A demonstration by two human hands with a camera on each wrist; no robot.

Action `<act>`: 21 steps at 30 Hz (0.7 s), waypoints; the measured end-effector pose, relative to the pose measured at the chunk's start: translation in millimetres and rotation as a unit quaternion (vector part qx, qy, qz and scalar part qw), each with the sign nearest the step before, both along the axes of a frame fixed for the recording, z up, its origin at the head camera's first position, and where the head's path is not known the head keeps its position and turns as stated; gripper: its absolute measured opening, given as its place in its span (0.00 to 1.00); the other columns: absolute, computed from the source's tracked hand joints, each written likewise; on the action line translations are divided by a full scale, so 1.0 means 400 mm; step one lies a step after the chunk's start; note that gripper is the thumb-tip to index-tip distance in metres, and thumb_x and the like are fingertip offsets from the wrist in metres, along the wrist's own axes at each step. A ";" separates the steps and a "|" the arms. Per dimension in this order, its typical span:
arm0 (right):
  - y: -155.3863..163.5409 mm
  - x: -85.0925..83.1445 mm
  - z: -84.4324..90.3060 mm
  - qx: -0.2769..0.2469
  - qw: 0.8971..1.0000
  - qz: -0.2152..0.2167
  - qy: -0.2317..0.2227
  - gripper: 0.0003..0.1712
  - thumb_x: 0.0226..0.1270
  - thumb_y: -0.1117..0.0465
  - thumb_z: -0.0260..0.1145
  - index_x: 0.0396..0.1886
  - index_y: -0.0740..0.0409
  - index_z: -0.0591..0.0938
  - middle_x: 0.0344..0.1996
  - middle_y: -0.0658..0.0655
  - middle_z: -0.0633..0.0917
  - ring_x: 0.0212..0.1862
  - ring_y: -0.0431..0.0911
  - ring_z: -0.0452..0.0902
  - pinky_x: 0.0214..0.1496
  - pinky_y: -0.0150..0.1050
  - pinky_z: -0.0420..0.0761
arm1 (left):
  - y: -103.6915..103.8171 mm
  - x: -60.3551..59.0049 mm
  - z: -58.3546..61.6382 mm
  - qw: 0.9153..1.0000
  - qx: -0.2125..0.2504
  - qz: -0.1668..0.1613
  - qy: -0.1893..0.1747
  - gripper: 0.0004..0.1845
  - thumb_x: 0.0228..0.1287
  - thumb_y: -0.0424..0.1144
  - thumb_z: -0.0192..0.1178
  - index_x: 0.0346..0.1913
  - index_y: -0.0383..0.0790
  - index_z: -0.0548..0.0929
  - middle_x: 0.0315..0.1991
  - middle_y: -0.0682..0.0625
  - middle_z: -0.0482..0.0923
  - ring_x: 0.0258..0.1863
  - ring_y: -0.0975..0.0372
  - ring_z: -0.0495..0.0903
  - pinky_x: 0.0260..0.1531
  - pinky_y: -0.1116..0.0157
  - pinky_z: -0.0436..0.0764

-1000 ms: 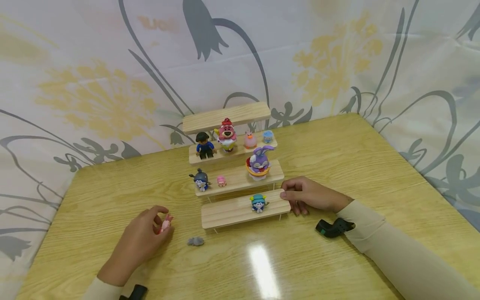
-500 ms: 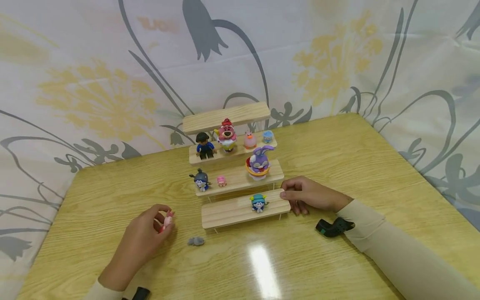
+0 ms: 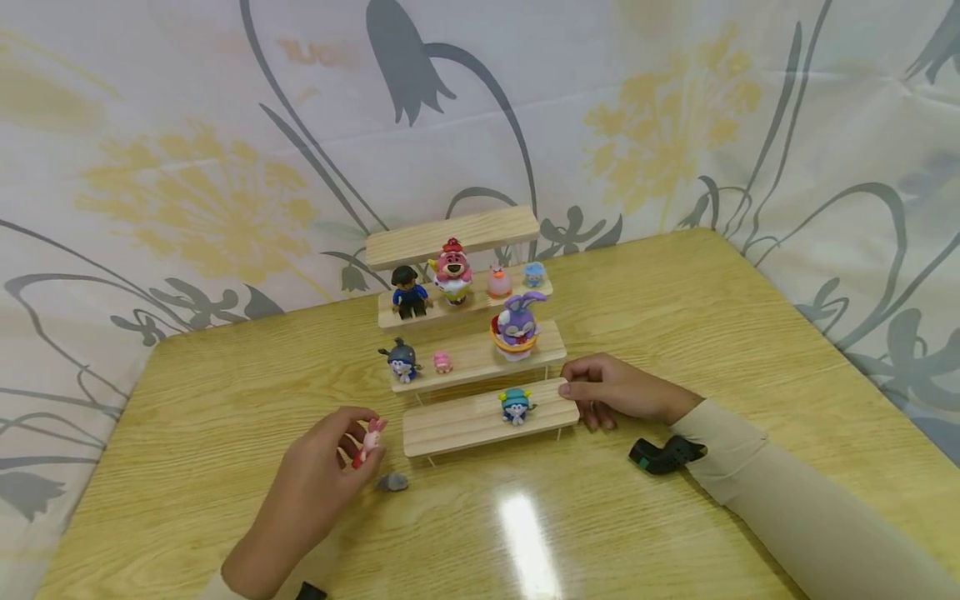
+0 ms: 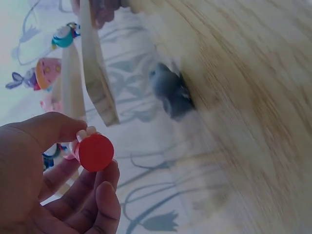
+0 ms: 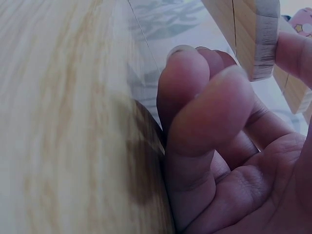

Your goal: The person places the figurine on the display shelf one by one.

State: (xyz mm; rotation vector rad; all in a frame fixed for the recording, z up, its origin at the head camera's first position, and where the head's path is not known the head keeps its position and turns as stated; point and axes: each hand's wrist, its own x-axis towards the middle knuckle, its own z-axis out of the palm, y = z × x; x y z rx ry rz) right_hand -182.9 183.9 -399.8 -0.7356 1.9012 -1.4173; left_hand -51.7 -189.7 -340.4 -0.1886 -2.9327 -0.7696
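Note:
My left hand (image 3: 322,467) pinches a small pink figurine (image 3: 370,442) between thumb and fingertips, above the table to the left of the shelf's lowest step. Its round red underside (image 4: 96,153) faces the left wrist camera. Just right of that hand lies a small grey figurine (image 3: 393,482) on the table. A stepped wooden display shelf (image 3: 450,425) stands in the middle, and my right hand (image 3: 615,389) grips the right end of its lowest board with thumb and forefinger. The other right fingers (image 5: 214,112) curl below, close to the tabletop. A blue-hatted figurine (image 3: 515,407) sits on that board.
The second step carries a dark-hatted figurine (image 3: 402,362), a tiny pink one (image 3: 442,362) and a purple rabbit (image 3: 516,325). Above stand a black-haired doll (image 3: 409,292), a pink bear (image 3: 453,273) and two smaller figurines. A patterned cloth (image 3: 480,108) hangs behind the table (image 3: 675,317).
My left hand has moved right with the pink figurine, toward the shelf, and now partly overlaps the grey figurine. The right hand stays on the shelf's end.

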 end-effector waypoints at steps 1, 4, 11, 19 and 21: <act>-0.001 0.000 -0.001 0.000 1.000 0.000 -0.001 0.16 0.80 0.54 0.54 0.40 0.64 0.76 0.21 0.56 0.81 0.17 0.41 0.75 0.17 0.36 0.77 | 0.005 0.004 0.000 1.000 0.003 -0.002 0.008 0.18 0.60 0.35 0.71 0.53 0.43 0.82 0.32 0.57 0.79 0.30 0.69 0.76 0.30 0.70 0.79; -0.003 0.000 -0.003 0.002 1.000 -0.002 -0.003 0.17 0.80 0.54 0.54 0.40 0.65 0.76 0.21 0.56 0.81 0.17 0.41 0.75 0.17 0.36 0.77 | 0.022 0.011 0.002 0.999 0.013 -0.014 0.031 0.19 0.59 0.35 0.71 0.53 0.44 0.82 0.33 0.58 0.79 0.33 0.69 0.76 0.31 0.69 0.80; -0.004 0.002 -0.002 0.008 1.000 -0.005 -0.001 0.17 0.80 0.54 0.54 0.39 0.65 0.75 0.21 0.56 0.80 0.17 0.41 0.74 0.17 0.36 0.77 | 0.061 0.001 0.006 0.994 0.031 -0.056 0.088 0.21 0.60 0.36 0.72 0.55 0.42 0.81 0.37 0.57 0.81 0.36 0.70 0.78 0.34 0.70 0.81; -0.003 0.000 -0.004 0.009 1.000 -0.006 0.005 0.17 0.80 0.54 0.54 0.39 0.64 0.76 0.20 0.56 0.81 0.17 0.41 0.74 0.17 0.36 0.77 | 0.119 -0.028 0.004 0.989 0.080 -0.089 0.081 0.19 0.61 0.35 0.71 0.54 0.41 0.81 0.39 0.56 0.81 0.36 0.70 0.79 0.34 0.72 0.82; -0.003 -0.001 -0.004 0.007 1.000 -0.005 0.008 0.17 0.80 0.54 0.54 0.38 0.64 0.76 0.20 0.55 0.81 0.17 0.41 0.74 0.17 0.36 0.77 | 0.135 -0.035 0.004 0.988 0.095 -0.100 0.074 0.17 0.62 0.35 0.70 0.53 0.42 0.80 0.38 0.56 0.81 0.36 0.70 0.79 0.34 0.72 0.82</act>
